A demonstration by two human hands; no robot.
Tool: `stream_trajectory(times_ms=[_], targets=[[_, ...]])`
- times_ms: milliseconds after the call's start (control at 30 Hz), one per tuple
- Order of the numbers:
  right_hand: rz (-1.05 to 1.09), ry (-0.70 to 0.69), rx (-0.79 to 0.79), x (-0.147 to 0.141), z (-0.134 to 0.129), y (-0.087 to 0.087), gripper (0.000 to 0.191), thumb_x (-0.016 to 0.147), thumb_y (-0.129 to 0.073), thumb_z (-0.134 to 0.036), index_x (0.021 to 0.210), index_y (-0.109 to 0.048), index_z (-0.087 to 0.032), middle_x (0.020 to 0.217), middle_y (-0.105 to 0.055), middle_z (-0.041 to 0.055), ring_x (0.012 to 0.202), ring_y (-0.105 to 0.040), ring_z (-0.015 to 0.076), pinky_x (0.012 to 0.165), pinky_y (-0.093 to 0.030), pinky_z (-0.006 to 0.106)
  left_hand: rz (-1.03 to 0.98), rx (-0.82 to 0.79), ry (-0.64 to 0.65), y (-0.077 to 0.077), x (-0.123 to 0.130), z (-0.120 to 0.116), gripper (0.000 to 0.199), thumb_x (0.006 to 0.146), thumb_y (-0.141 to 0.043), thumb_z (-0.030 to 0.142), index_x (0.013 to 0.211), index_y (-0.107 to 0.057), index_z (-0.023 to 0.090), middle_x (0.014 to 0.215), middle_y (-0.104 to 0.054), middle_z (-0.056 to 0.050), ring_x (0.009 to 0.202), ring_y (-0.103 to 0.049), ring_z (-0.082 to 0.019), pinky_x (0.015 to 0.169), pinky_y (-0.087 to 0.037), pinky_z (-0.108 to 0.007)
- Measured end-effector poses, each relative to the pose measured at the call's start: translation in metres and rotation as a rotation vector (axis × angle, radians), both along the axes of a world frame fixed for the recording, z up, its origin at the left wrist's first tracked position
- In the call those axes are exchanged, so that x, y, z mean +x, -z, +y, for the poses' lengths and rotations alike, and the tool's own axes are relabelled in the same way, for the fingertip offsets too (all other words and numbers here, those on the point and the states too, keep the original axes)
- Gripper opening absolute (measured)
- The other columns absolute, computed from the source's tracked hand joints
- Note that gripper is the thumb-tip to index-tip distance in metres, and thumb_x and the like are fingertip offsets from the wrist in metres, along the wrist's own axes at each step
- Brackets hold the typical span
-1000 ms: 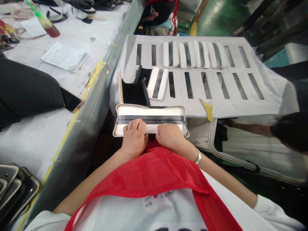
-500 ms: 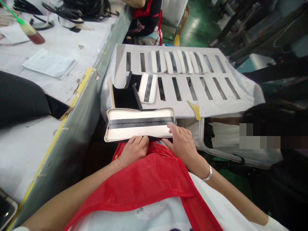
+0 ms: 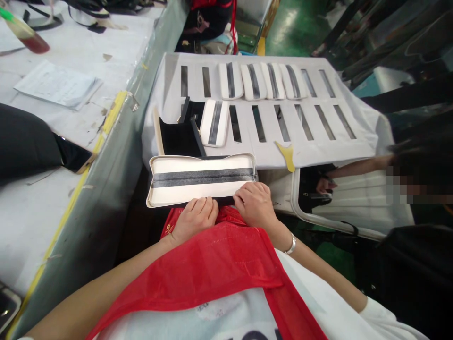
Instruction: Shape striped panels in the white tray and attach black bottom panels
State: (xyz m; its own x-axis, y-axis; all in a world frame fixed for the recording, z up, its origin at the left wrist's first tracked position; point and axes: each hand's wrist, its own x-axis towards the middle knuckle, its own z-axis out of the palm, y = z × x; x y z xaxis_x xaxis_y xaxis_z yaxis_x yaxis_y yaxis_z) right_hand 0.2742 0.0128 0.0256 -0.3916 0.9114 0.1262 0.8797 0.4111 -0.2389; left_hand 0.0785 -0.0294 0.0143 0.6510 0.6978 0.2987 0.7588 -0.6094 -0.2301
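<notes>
In front of me is a boxy, unfinished bag-like piece (image 3: 202,189), with a cream face, a raised rim and a dark stripe running lengthwise. My left hand (image 3: 197,216) has its fingers curled over the near edge, around the middle. At the right end of that same edge, my right hand (image 3: 254,203) is closed with its fingers bent over the rim. Both thumbs are partly hidden. Just beyond the piece stands an open black-lined piece (image 3: 180,137) with a cream side. A smaller cream panel with a dark stripe (image 3: 214,123) leans beside it.
Several striped cream panels (image 3: 254,81) lie on the slotted white table (image 3: 244,127), along with a yellow scrap (image 3: 286,155). On the left, a workbench (image 3: 123,61) holds papers (image 3: 58,84), a bottle (image 3: 33,40) and a phone (image 3: 76,153). Another person's hand (image 3: 323,185) shows at right.
My right hand has drawn in from the right end of the piece and its fingers have curled over the near edge. The left hand keeps its hold. The other person's arm has come into view.
</notes>
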Motion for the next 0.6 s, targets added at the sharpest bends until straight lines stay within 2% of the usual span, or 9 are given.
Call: stream_trajectory(times_ms=[133, 233, 300, 400, 533, 600], targets=[[-0.116, 0.025, -0.062, -0.010, 0.003, -0.006, 0.017, 0.086, -0.054, -0.023, 0.074, -0.063, -0.017, 0.083, -0.061, 0.0068, 0.083, -0.050, 0.0214, 0.084, -0.030, 0.037, 0.038, 0.030, 0.018, -0.005, 0.008, 0.008, 0.028, 0.090, -0.046, 0.011, 0.117, -0.056, 0.009, 0.080, -0.061, -0.005, 0.072, -0.055, -0.017, 0.062, -0.039, -0.031], [-0.127, 0.045, -0.060, -0.009, 0.001, -0.006, 0.016, 0.087, -0.052, -0.023, 0.076, -0.062, -0.016, 0.084, -0.061, 0.0082, 0.086, -0.051, 0.0234, 0.086, -0.032, 0.039, 0.044, -0.005, -0.012, -0.006, 0.014, 0.010, 0.020, 0.090, -0.046, 0.012, 0.105, -0.060, 0.010, 0.076, -0.057, -0.003, 0.069, -0.052, -0.017, 0.060, -0.036, -0.032], [-0.066, 0.104, -0.006, -0.003, -0.001, -0.004, 0.013, 0.086, -0.054, -0.027, 0.084, -0.061, -0.016, 0.090, -0.062, 0.0092, 0.091, -0.051, 0.0247, 0.094, -0.031, 0.041, 0.033, -0.033, -0.012, -0.005, 0.017, 0.011, 0.017, 0.090, -0.046, 0.010, 0.098, -0.061, 0.010, 0.082, -0.058, -0.005, 0.074, -0.053, -0.017, 0.062, -0.037, -0.032], [0.112, 0.198, 0.067, 0.013, -0.004, 0.003, 0.024, 0.081, -0.061, -0.032, 0.100, -0.058, -0.016, 0.107, -0.061, 0.0104, 0.104, -0.051, 0.0252, 0.105, -0.025, 0.044, 0.019, -0.041, -0.005, -0.002, 0.019, 0.010, 0.017, 0.089, -0.046, 0.009, 0.096, -0.062, 0.009, 0.085, -0.059, -0.006, 0.077, -0.053, -0.017, 0.063, -0.039, -0.031], [0.295, 0.157, -0.033, 0.028, -0.007, 0.012, 0.007, 0.082, -0.060, -0.028, 0.083, -0.060, -0.020, 0.113, -0.060, 0.0078, 0.110, -0.052, 0.0232, 0.106, -0.026, 0.046, 0.039, 0.043, 0.014, -0.003, 0.023, 0.010, 0.019, 0.087, -0.047, 0.005, 0.097, -0.063, 0.006, 0.081, -0.059, -0.006, 0.072, -0.053, -0.017, 0.061, -0.040, -0.030], [0.326, 0.147, -0.050, 0.029, -0.006, 0.015, 0.010, 0.083, -0.058, -0.026, 0.076, -0.062, -0.020, 0.114, -0.059, 0.0080, 0.114, -0.050, 0.0239, 0.106, -0.027, 0.047, 0.048, 0.059, 0.026, -0.004, 0.025, 0.010, 0.020, 0.086, -0.047, 0.004, 0.099, -0.063, 0.005, 0.081, -0.060, -0.007, 0.071, -0.053, -0.016, 0.060, -0.040, -0.029]])
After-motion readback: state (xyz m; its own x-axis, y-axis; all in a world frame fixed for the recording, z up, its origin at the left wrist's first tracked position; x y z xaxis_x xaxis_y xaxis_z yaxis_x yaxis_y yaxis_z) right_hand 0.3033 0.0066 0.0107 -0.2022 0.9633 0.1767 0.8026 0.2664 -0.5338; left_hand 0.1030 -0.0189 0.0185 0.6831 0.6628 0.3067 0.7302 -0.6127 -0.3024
